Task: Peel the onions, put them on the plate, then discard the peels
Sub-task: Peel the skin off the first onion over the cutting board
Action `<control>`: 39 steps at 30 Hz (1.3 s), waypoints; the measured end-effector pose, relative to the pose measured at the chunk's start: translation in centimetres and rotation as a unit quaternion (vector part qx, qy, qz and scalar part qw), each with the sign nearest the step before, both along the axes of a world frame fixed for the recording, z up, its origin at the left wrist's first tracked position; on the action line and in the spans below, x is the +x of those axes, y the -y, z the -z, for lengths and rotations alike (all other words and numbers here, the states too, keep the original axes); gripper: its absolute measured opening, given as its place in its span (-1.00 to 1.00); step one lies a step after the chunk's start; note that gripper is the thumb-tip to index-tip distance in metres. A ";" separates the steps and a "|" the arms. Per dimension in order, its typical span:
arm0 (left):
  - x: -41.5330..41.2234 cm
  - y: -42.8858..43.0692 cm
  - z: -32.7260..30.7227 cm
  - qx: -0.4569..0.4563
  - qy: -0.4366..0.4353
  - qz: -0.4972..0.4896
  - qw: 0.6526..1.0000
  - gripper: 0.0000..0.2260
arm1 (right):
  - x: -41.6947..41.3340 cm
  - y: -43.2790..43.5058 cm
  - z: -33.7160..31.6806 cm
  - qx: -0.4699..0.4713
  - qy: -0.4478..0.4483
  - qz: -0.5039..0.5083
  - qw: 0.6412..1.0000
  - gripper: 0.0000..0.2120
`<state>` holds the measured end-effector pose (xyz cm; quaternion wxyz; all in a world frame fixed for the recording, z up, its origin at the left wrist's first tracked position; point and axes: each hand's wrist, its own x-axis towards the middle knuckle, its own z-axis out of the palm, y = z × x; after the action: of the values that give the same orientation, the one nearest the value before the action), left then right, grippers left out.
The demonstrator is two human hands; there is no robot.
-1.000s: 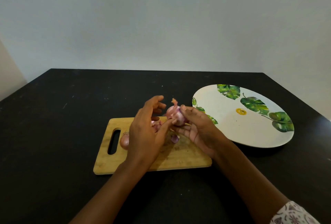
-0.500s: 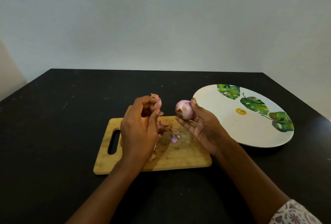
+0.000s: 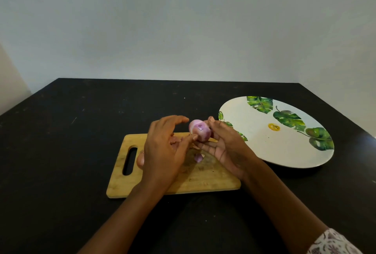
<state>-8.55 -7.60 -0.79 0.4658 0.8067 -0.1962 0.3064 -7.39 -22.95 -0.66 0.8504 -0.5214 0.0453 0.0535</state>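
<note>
Mid-peel, judging by the skin left on. Holding the onion [image 3: 200, 132] in the right grip [image 3: 225, 148], fingers curled round it, lifted clear of the cutting board [image 3: 183, 184] lying under both grips. Reaching in with the left grip [image 3: 162, 150]: fingers loose and spread, nothing visibly pinched, thumb tip touching the skin at the onion's lower edge. Showing mostly glossy purple-white flesh, plus a dry flake [image 3: 195, 146] hanging just under it, between the two grips (root-end remnant, probably).

Worth catching that flake with the thumbnail and pulling along the surface, not digging into the flesh. Rotating the onion in the right grip to check the hidden side before calling it done. Keeping the work above the board, dropping scraps onto the peels [image 3: 198, 157] lying below the grips. Leaving the second onion [image 3: 140, 159], half hidden behind the left grip, for its own turn. Then aiming for the plate [image 3: 264, 152], sitting on the worktop [image 3: 61, 152] just beyond the right grip, no onion on it yet.
</note>
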 end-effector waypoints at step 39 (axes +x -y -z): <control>0.1 0.4 0.9 0.133 0.072 0.059 0.987 -0.76 | -1.0 -1.3 -0.1 -0.191 0.049 0.029 0.980 -0.82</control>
<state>-8.48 -7.97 -1.73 0.3563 0.8242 -0.3158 0.3065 -8.40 -21.67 -0.51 0.7377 -0.6746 0.0277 -0.0064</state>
